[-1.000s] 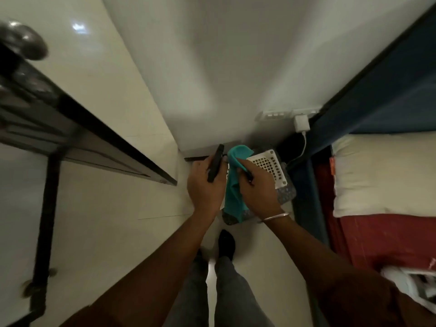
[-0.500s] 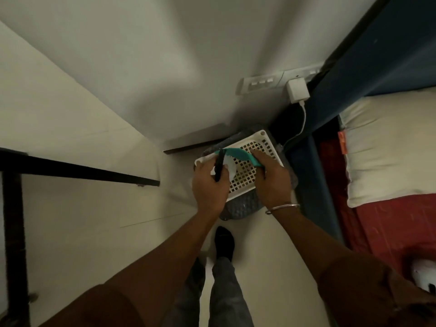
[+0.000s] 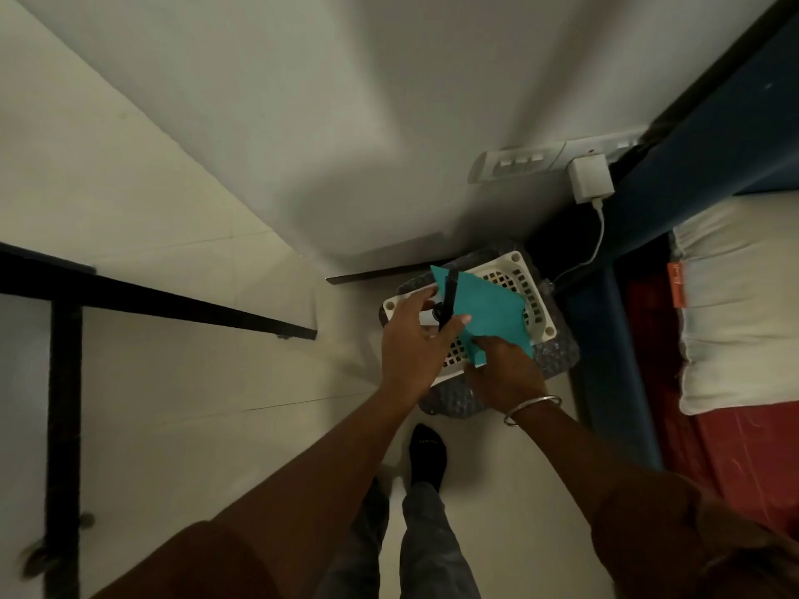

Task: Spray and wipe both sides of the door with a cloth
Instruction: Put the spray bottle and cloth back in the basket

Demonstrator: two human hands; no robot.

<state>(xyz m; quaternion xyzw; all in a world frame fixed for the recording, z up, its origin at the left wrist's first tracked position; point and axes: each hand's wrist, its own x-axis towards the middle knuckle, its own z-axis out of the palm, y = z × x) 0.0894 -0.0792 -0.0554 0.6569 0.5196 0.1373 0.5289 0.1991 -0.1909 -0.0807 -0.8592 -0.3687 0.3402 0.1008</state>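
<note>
L hand [image 3: 413, 348] grips black-headed spray bottle [image 3: 447, 305], nozzle axis pointing away twd wall, R hand [image 3: 503, 369] pinches near corner of teal cloth [image 3: 486, 311] spread over white basket [image 3: 538, 296], just beside L fingers; door edge [image 3: 173, 302] well left, L hand nearer; no readable labels

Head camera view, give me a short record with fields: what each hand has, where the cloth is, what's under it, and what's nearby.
left hand: left hand holds a dark spray bottle
right hand: right hand pinches the teal cloth at its near edge
cloth position: spread over the white basket
basket: perforated, resting on a dark patterned thing on the floor
wall: white charger plugged in beside a switch panel
right edge: bed with a white pillow
</note>
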